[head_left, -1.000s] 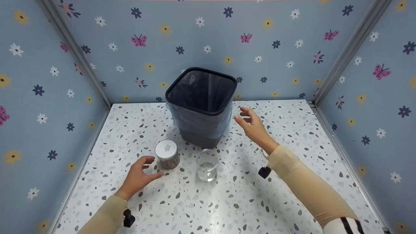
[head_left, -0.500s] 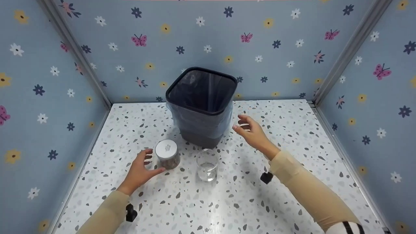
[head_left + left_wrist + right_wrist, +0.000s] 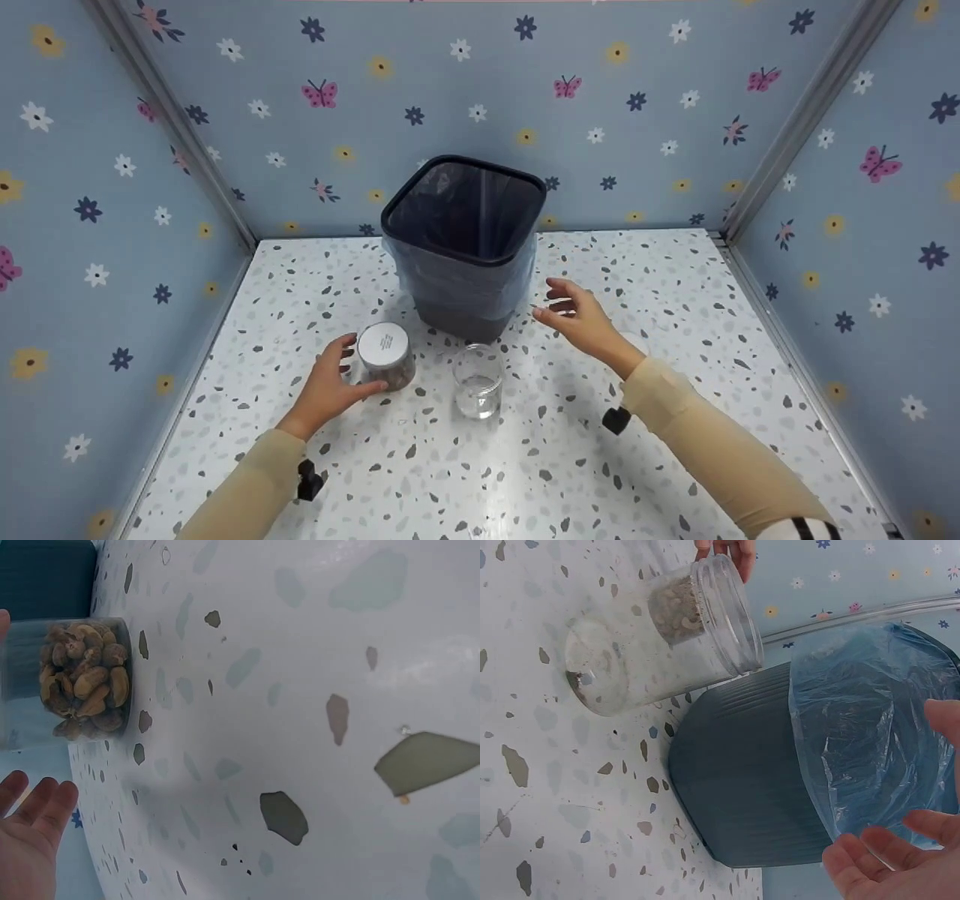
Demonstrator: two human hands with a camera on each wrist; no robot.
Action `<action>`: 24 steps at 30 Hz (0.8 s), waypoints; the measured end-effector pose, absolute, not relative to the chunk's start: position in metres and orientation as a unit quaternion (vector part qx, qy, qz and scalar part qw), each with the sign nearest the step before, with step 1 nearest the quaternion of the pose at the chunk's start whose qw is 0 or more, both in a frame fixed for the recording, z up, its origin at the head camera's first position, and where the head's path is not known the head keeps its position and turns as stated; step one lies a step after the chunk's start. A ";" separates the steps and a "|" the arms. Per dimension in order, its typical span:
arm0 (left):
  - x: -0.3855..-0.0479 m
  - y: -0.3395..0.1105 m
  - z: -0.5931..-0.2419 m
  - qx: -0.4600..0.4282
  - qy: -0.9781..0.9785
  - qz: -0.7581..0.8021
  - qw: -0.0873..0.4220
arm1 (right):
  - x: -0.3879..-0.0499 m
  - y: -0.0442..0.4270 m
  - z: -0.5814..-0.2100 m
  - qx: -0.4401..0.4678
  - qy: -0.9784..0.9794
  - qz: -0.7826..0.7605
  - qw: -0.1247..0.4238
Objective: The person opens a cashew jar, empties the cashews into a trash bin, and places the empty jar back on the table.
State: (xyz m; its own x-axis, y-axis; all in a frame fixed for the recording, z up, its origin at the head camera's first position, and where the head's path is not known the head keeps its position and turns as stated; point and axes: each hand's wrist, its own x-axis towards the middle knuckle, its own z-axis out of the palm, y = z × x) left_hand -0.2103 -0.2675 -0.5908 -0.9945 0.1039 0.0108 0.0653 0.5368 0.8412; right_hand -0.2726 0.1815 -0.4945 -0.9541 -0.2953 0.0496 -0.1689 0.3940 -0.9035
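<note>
At the nut jar (image 3: 388, 358), the left hand (image 3: 325, 391) spreads wide, contact unclear, wanting an even grip; the right hand (image 3: 581, 322) hangs loose.

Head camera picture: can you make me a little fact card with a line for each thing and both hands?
Nut jar: upright, white top, brown nut-like pieces inside
Clear jar: upright, no lid, right of the nut jar
Bin: dark, behind both jars, blue see-through liner
Left hand grip: thumb and fingers apart, beside the nut jar; whether it touches, I can't tell
Right hand grip: holds nothing, to the right of the bin
Table: white, speckled
Walls: light blue, with flowers and butterflies
</note>
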 end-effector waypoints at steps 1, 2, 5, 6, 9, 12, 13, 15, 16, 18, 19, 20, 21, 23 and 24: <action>-0.212 -0.267 -0.591 0.049 0.877 0.478 0.021 | -0.272 0.182 -0.495 -0.138 0.832 -0.534 0.061; -0.213 -0.267 -0.592 0.048 0.876 0.480 0.022 | -0.272 0.182 -0.496 -0.137 0.833 -0.533 0.062; -0.216 -0.265 -0.592 0.049 0.876 0.480 0.022 | -0.271 0.182 -0.498 -0.135 0.836 -0.528 0.064; -0.217 -0.265 -0.592 0.049 0.875 0.480 0.022 | -0.271 0.182 -0.499 -0.134 0.836 -0.528 0.065; -0.220 -0.264 -0.591 0.046 0.876 0.479 0.028 | -0.269 0.183 -0.501 -0.133 0.838 -0.526 0.068; -0.222 -0.263 -0.588 0.045 0.877 0.477 0.034 | -0.268 0.184 -0.503 -0.130 0.838 -0.525 0.070; -0.222 -0.262 -0.588 0.046 0.877 0.476 0.035 | -0.267 0.184 -0.504 -0.131 0.839 -0.523 0.070; -0.224 -0.261 -0.587 0.047 0.877 0.476 0.037 | -0.266 0.185 -0.506 -0.132 0.842 -0.518 0.070; -0.225 -0.261 -0.587 0.048 0.878 0.475 0.037 | -0.265 0.185 -0.506 -0.132 0.844 -0.516 0.069; -0.226 -0.260 -0.587 0.051 0.878 0.475 0.038 | -0.264 0.185 -0.508 -0.132 0.845 -0.513 0.071; -0.227 -0.260 -0.587 0.052 0.877 0.475 0.039 | -0.263 0.185 -0.509 -0.133 0.845 -0.512 0.072; -0.229 -0.259 -0.587 0.053 0.878 0.474 0.040 | -0.263 0.185 -0.510 -0.133 0.845 -0.513 0.073; -0.230 -0.259 -0.587 0.055 0.879 0.473 0.040 | -0.262 0.185 -0.510 -0.134 0.845 -0.513 0.073; -0.232 -0.258 -0.586 0.056 0.880 0.469 0.042 | -0.261 0.184 -0.512 -0.133 0.843 -0.516 0.074; -0.233 -0.257 -0.585 0.057 0.882 0.467 0.043 | -0.261 0.184 -0.512 -0.133 0.843 -0.517 0.073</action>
State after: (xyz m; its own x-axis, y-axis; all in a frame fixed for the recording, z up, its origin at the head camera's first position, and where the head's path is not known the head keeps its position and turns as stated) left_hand -0.2329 -0.2570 -0.5853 -0.9898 0.1409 -0.0233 0.0599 0.5581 0.8276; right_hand -0.2609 0.1845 -0.5119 -0.9538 -0.3002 0.0142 -0.1488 0.4306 -0.8902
